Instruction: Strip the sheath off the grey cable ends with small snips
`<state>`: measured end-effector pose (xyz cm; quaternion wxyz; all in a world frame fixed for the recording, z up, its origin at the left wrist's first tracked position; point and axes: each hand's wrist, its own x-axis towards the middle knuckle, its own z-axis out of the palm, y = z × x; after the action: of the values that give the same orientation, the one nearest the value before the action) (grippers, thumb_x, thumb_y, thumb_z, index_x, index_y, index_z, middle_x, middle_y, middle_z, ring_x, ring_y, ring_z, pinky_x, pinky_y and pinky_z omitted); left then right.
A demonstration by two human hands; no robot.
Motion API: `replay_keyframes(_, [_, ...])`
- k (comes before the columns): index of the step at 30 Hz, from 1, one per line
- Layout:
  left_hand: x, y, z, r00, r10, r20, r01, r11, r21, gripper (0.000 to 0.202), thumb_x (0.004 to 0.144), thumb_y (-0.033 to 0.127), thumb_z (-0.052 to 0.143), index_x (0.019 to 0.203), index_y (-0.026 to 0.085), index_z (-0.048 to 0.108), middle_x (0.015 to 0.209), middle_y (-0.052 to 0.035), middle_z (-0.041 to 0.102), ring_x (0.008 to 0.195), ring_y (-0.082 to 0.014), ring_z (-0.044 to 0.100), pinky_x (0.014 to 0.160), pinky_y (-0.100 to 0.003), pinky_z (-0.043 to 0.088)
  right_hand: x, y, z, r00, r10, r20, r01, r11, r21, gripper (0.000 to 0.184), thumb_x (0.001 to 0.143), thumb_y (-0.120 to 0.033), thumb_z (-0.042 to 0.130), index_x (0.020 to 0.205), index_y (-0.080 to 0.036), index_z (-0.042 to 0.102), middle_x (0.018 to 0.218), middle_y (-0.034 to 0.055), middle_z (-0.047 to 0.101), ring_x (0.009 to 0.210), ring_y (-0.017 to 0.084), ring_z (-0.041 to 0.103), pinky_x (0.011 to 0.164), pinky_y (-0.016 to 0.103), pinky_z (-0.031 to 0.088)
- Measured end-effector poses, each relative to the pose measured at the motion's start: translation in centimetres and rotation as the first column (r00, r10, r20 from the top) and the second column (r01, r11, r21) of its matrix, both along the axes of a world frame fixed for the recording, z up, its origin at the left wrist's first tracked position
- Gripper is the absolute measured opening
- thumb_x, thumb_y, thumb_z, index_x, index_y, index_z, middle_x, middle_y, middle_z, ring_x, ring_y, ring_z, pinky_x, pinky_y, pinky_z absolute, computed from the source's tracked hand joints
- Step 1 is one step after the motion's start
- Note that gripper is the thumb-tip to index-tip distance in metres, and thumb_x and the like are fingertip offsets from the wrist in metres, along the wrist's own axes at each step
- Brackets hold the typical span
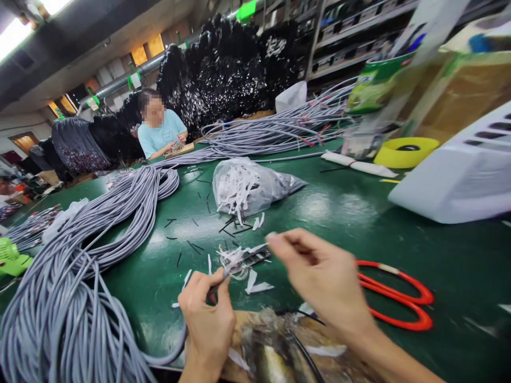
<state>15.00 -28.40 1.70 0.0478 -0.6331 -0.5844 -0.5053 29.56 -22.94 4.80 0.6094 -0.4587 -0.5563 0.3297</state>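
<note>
My left hand (209, 314) is closed on the end of a grey cable (175, 355), thumb and forefinger pinching it near the tip. Frayed whitish strands (235, 260) show just beyond those fingertips. To the right, my right hand (319, 271) pinches a thin white strip (257, 248) between thumb and forefinger; the strip reaches toward the strands. Red-handled scissors (415, 297) lie beside my right wrist, their blades hidden behind the hand. Loose white scraps (257, 286) are scattered around both hands on the green tabletop (339, 202).
Grey cable bundles (80, 271) fill the left side and stretch across the back. A clear bag of white scraps (247, 183) sits mid-table. Yellow tape (406, 152) and a white plastic housing (459, 170) stand right. Another person (162, 130) works across the table.
</note>
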Motion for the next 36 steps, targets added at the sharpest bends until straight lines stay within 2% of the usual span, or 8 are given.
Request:
replay_keyframes(3, [0.0, 0.1, 0.3, 0.999, 0.029, -0.043, -0.025, 0.996, 0.087, 0.012, 0.079, 0.011, 0.056, 0.073, 0.014, 0.067, 0.054, 0.0016, 0.055, 0.046, -0.0091, 0.048, 0.046, -0.019, 0.039, -1.5, -0.7, -0.9, 0.95, 0.242, 0.195, -0.22, 0.967, -0.13, 0.026, 0.062, -0.039, 0.066, 0.053, -0.017, 0.054, 0.043, -0.0061, 0.033, 0.04, 0.008, 0.028, 0.038, 0.022, 0.023])
replay_keyframes(7, [0.2, 0.1, 0.6, 0.99, 0.057, -0.133, -0.039, 0.99, 0.136, 0.018, 0.08, 0.007, 0.051, 0.074, 0.014, 0.067, 0.053, 0.001, 0.057, 0.046, -0.0093, 0.05, 0.047, -0.019, 0.04, -3.0, -0.9, -1.2, 0.879, 0.467, 0.098, -0.436, 0.87, -0.23, 0.021, 0.064, -0.034, 0.057, 0.065, -0.014, 0.064, 0.057, 0.001, 0.057, 0.052, 0.013, 0.048, 0.049, 0.023, 0.04])
replay_keyframes(14, [0.4, -0.1, 0.4, 0.972, 0.094, -0.217, -0.067, 0.989, 0.131, 0.021, 0.082, 0.008, 0.05, 0.071, 0.015, 0.067, 0.051, -0.0002, 0.059, 0.046, -0.0098, 0.052, 0.049, -0.02, 0.042, -3.5, -0.5, -0.7, 0.897, 0.428, -0.107, -0.44, 0.847, -0.297, 0.02, 0.058, -0.033, 0.055, 0.051, -0.015, 0.058, 0.05, -0.001, 0.053, 0.049, 0.011, 0.042, 0.047, 0.023, 0.037])
replay_keyframes(24, [0.4, 0.1, 0.5, 0.998, -0.009, -0.054, 0.012, 0.999, 0.052, 0.014, 0.079, 0.009, 0.054, 0.079, 0.015, 0.067, 0.059, -0.001, 0.064, 0.048, -0.0102, 0.057, 0.05, -0.019, 0.047, -3.6, -0.1, -1.5, 0.93, 0.358, -0.078, -0.365, 0.882, -0.297, 0.021, 0.054, -0.032, 0.052, 0.041, -0.017, 0.048, 0.041, -0.0041, 0.04, 0.044, 0.008, 0.033, 0.04, 0.021, 0.028])
replay_keyframes(28, [0.4, -0.1, 0.1, 0.979, -0.065, 0.194, 0.073, 0.997, -0.036, 0.011, 0.077, 0.013, 0.058, 0.086, 0.016, 0.063, 0.067, -0.0019, 0.068, 0.057, -0.0128, 0.064, 0.056, -0.02, 0.052, -3.4, -0.4, -1.3, 0.939, 0.336, -0.071, -0.343, 0.915, -0.211, 0.017, 0.057, -0.03, 0.051, 0.052, -0.015, 0.058, 0.048, -0.0008, 0.052, 0.045, 0.011, 0.044, 0.043, 0.021, 0.038])
replay_keyframes(31, [0.3, -0.2, 0.0, 0.962, -0.067, 0.264, 0.093, 0.992, -0.084, 0.013, 0.078, 0.017, 0.057, 0.087, 0.017, 0.066, 0.071, -0.0039, 0.07, 0.061, -0.0147, 0.065, 0.058, -0.022, 0.053, -3.2, -1.1, -1.3, 0.96, 0.266, 0.093, -0.267, 0.964, -0.003, 0.015, 0.064, -0.023, 0.049, 0.057, -0.016, 0.061, 0.046, -0.0013, 0.053, 0.039, 0.009, 0.041, 0.037, 0.019, 0.034])
replay_keyframes(34, [0.2, 0.0, 0.2, 0.918, -0.063, 0.393, 0.122, 0.984, -0.127, 0.018, 0.078, 0.021, 0.057, 0.089, 0.017, 0.071, 0.079, -0.007, 0.072, 0.068, -0.0176, 0.066, 0.063, -0.025, 0.054, -3.0, -1.8, -1.3, 0.947, 0.14, 0.288, -0.233, 0.919, 0.318, 0.018, 0.068, -0.013, 0.047, 0.061, -0.017, 0.063, 0.049, -0.0011, 0.057, 0.038, 0.008, 0.043, 0.038, 0.018, 0.035])
replay_keyframes(36, [0.2, 0.2, 0.4, 0.846, -0.053, 0.53, 0.143, 0.981, -0.13, 0.019, 0.075, 0.027, 0.06, 0.083, 0.015, 0.072, 0.079, -0.0085, 0.072, 0.07, -0.0193, 0.067, 0.063, -0.026, 0.054, -2.8, -1.9, -1.4, 0.934, 0.131, 0.333, -0.26, 0.888, 0.378, 0.02, 0.069, -0.01, 0.046, 0.062, -0.017, 0.063, 0.05, -0.001, 0.057, 0.039, 0.008, 0.045, 0.039, 0.018, 0.036])
